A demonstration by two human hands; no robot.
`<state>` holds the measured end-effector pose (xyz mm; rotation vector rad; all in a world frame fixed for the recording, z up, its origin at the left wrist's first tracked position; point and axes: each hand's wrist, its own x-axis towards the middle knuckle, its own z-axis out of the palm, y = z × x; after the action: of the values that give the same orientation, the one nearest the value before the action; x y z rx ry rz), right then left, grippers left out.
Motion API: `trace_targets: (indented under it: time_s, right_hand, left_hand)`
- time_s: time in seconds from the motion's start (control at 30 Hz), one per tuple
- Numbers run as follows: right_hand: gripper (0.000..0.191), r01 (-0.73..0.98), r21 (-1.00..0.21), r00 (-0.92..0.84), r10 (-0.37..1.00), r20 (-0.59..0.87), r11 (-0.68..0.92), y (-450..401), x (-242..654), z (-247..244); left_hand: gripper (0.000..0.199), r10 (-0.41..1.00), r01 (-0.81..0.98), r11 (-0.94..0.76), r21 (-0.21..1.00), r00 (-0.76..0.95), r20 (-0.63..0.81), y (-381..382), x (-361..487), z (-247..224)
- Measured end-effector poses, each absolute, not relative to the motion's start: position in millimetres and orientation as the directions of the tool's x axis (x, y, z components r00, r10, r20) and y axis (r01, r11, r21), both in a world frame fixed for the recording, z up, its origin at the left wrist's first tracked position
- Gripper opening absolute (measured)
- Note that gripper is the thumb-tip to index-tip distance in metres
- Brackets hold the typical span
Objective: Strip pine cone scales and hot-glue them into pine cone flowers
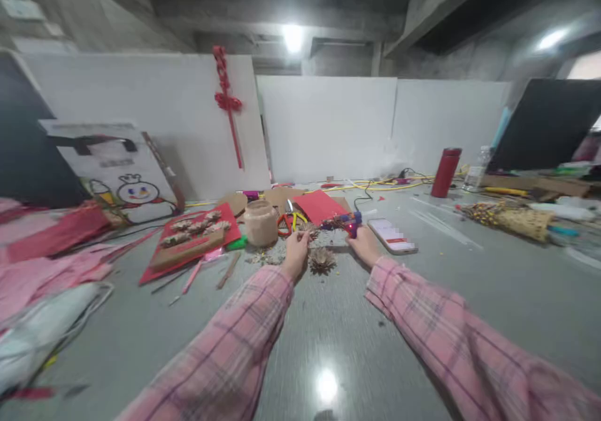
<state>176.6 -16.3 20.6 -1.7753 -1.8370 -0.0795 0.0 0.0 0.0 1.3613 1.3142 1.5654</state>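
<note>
My right hand (365, 244) is wrapped round the handle of a blue hot glue gun (355, 220) with a small red light; its nozzle points left. My left hand (297, 252) is closed in a pinch beside a brown dried piece (307, 228), but what lies between the fingertips is too small to make out. Between my hands, a brown pinecone-like flower (322, 260) lies on the grey table (310, 321). Just behind my left hand are pliers with red and yellow handles (297, 222) and a tan jar (261, 223).
On the left, a red sheet (153, 270) bears a cardboard piece with several brown flowers. A phone (392, 236) lies right of my right hand. Farther right are a red bottle (446, 172) and a bundle of dried stems (511, 219). Pink cloth (51, 252) covers the left edge.
</note>
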Motion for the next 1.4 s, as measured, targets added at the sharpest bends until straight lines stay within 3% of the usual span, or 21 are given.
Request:
trace_targets:
  time_s: [1.4]
  right_hand:
    - [0.021,0.928,-0.366,0.1,0.894,0.436,0.075,-16.7,175.2,21.6]
  left_hand:
    - [0.016,0.931,-0.036,-0.281,0.959,-0.254,0.264,-1.8,1.2,1.9]
